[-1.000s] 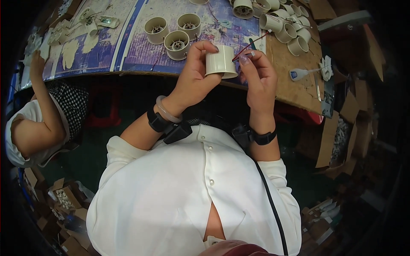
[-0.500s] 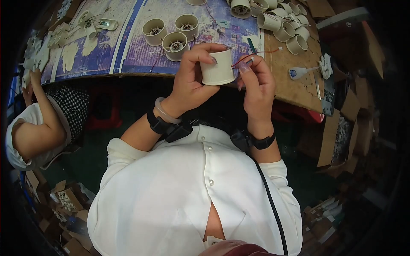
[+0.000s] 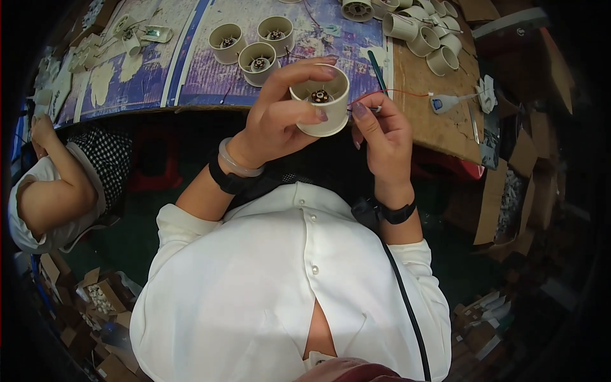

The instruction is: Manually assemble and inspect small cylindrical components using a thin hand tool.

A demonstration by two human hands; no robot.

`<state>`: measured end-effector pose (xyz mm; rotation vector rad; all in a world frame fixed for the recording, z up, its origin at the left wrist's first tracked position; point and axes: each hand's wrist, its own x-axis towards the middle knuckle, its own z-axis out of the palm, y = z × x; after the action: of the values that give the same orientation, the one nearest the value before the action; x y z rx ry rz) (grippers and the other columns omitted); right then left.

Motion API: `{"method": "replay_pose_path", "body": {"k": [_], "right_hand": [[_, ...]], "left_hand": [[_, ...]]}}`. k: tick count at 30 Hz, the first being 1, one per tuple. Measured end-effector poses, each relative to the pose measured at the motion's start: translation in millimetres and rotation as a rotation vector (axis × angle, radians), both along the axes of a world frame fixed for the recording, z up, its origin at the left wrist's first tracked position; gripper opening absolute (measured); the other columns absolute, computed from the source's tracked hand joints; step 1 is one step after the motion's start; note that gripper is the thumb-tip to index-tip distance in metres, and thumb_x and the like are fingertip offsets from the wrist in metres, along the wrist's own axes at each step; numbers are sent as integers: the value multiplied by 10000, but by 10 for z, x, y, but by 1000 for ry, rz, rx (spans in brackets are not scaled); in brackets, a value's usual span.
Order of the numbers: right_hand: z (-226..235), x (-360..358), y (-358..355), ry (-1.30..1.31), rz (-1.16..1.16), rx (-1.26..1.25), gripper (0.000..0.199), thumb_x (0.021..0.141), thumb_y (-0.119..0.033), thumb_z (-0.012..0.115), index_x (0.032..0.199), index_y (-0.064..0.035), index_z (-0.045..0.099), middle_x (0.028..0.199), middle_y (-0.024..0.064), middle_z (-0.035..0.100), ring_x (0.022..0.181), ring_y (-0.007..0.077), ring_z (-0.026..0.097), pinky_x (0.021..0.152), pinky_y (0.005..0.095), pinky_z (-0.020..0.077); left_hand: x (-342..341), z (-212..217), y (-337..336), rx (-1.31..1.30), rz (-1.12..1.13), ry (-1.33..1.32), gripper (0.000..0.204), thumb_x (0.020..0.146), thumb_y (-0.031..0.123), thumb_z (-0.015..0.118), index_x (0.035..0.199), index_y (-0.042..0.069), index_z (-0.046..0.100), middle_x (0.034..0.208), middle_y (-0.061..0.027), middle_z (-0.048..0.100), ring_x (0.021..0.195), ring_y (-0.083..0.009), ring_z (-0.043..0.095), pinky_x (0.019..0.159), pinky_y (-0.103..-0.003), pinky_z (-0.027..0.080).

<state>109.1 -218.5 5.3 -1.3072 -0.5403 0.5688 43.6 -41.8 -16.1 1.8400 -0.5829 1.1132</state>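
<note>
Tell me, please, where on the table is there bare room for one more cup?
The table looks bare just left of the three cups, except a thin wire, and on the brown part between the bottle and right hand. The far right is crowded with piled cups.

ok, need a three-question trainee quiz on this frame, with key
1. Which hand grips the cream cup?
2. True or false: the cup's opening faces away from the camera.
3. Where is the dark green stick? (a) inside the cup; (b) on the tabletop; (c) on the floor.

Key: 1. The left hand. 2. False; the core shows inside. 3. b.
</note>
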Motion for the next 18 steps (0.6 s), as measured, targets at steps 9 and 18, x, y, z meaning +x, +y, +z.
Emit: {"method": "replay_pose_path", "body": {"k": [9, 18], "right_hand": [[-153, 36, 44, -394, -46, 88, 100, 877, -18, 680, 959, 3, 627, 894, 53, 619, 817, 108, 570, 722, 240, 487], [-190, 151, -2, -710, -63, 78, 89, 827, 0, 708, 900, -2, 657, 908, 90, 634, 828, 177, 588, 738, 266, 484]], "left_hand": [[-76, 131, 156, 186, -31, -41, 302, 734, 136, 784, 928, 132, 553, 1231, -167, 571, 1161, -441, 552, 929, -469, 534], [-120, 137, 123, 390, -12, -110, 409, 693, 36, 748, 993, 165, 501, 1227, -187, 562, 1145, -467, 550, 888, -441, 563]]}}
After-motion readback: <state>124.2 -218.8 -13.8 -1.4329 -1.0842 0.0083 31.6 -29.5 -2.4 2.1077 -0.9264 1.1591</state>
